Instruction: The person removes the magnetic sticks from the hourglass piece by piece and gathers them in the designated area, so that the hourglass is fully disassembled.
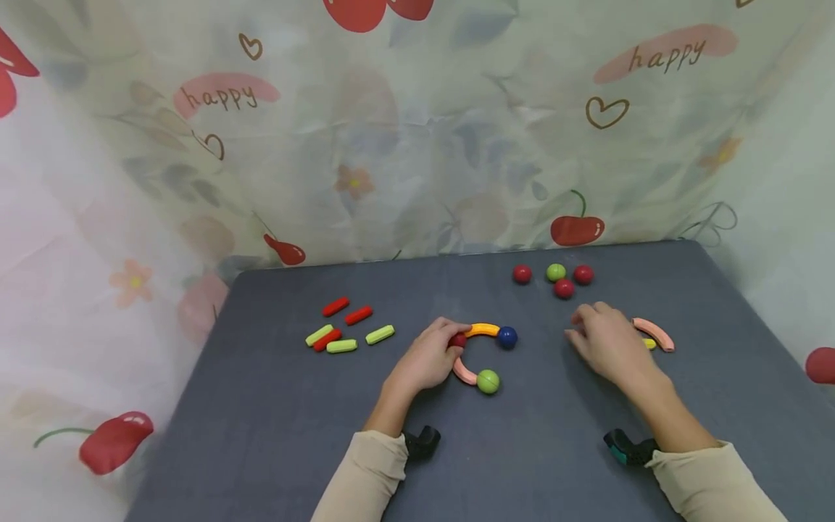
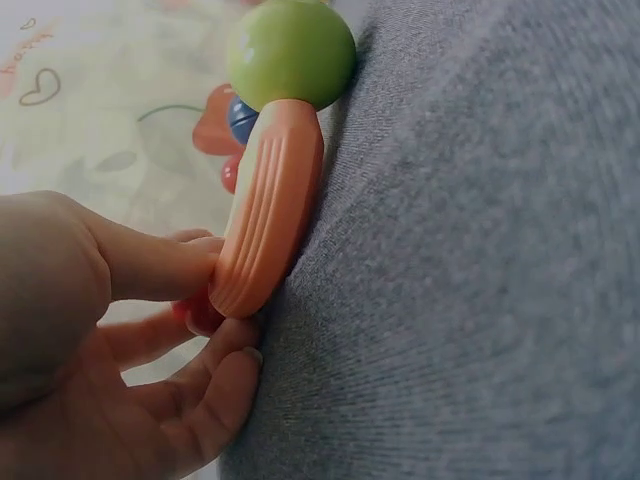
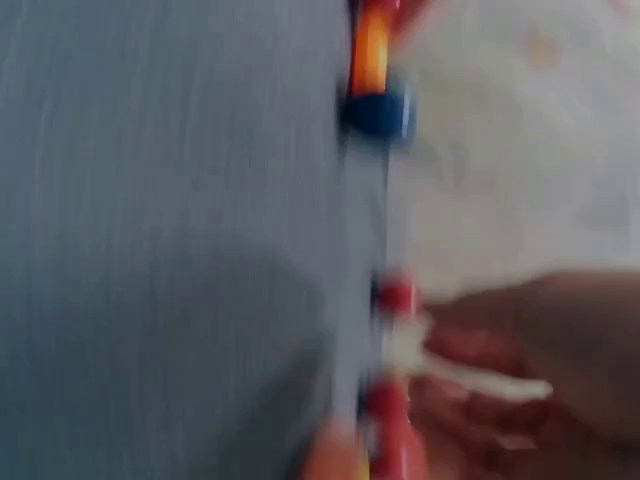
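My left hand (image 1: pixel 427 355) pinches a red ball (image 1: pixel 459 340) between thumb and fingers. From that ball an orange-yellow curved stick (image 1: pixel 483 329) runs to a blue ball (image 1: pixel 507 338). A pink curved stick (image 1: pixel 465 373), grooved along its side, runs toward me to a green ball (image 1: pixel 488 381); together they form an open arc on the table. In the left wrist view my thumb lies against the end of the pink stick (image 2: pixel 270 210). My right hand (image 1: pixel 609 344) is over the table, fingers loosely bent, with nothing visible in it. The right wrist view is blurred.
Beside my right hand lie another pink curved stick (image 1: pixel 655 335) and a partly hidden yellow piece (image 1: pixel 649 344). Behind it are several red balls (image 1: pixel 564 288) and a green ball (image 1: pixel 556 272). Several short red sticks (image 1: pixel 359 315) and light green sticks (image 1: pixel 342 346) lie at the left.
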A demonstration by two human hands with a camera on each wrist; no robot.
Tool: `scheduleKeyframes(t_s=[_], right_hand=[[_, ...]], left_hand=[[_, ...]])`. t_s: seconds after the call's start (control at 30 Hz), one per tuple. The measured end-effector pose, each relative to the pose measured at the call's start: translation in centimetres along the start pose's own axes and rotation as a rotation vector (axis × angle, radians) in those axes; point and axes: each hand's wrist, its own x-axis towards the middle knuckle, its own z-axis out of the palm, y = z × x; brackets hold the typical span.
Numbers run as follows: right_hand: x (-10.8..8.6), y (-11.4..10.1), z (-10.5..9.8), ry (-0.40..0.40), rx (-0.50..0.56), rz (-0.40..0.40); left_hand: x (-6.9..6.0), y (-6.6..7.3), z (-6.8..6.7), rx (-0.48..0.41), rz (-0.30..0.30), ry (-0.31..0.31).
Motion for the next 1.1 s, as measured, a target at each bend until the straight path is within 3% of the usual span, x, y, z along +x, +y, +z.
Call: scheduleKeyframes(t_s=[0.17,0.33,0.43,0.6,0.67,0.73,0.87,0.97,1.1], right_hand=[[1.3,-4.1,3.2,-0.073,0.186,-0.128],[2.9,-5.6,4.8,-0.061,0.179,-0.163],[3.7,-6.2,4.8,-0.125,0.172,-0.134],[4.4,-6.9,3.4,-0.304,0.138,-0.113],[4.7,-6.8,2.5,-0.319,0.136,-0.103],[5.2,-6.3,1.5,-0.275,0.135,-0.078],[7.0,-4.4,0.3,-0.082,0.104,0.0],[8.5,-2.6,0.7,0.014,0.072,0.044],[9.8,-1.0,1.8,0.069,0.052,0.064]], left_hand=[[-0.2,0.2,0.1,-0.005,-0.004,0.008],[-0.3,0.3,0.4,-0.004,-0.002,0.008],[-0.3,0.3,0.4,0.011,0.001,0.019],[-0.2,0.3,0.2,0.04,-0.002,0.02],[-0.1,0.3,0.1,0.039,-0.005,0.012],[-0.1,0.2,0.0,0.035,-0.008,0.009],[-0.1,0.0,-0.2,0.011,-0.015,0.013],[-0.1,-0.1,-0.2,-0.008,-0.023,0.007],[-0.1,-0.4,-0.5,-0.052,-0.044,0.026]])
